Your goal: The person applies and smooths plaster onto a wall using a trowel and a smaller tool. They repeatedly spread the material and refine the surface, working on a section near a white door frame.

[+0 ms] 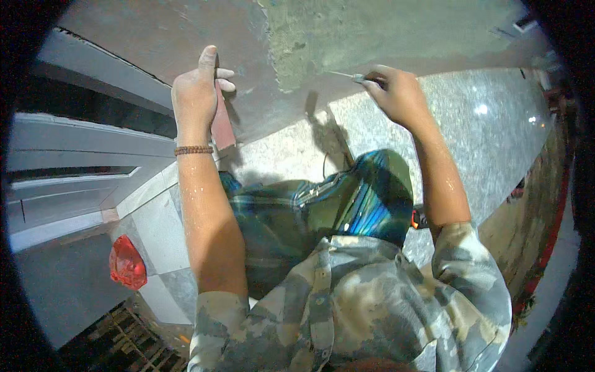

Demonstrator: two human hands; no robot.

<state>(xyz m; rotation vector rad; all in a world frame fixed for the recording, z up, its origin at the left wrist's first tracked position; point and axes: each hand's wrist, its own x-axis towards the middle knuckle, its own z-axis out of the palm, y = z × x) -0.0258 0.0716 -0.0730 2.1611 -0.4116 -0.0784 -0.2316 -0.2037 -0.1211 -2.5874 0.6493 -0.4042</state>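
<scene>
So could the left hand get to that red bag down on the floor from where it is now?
Probably not as things stand. The left hand is raised against the wall, holding a reddish flat piece, while the red bag lies far below beside the person's elbow; nothing blocks the way, though.

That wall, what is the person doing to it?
A person is working on a wall. The right hand holds a thin metal tool with its tip at a rough greenish patch of plaster. The left hand presses a flat reddish board against the wall.
</scene>
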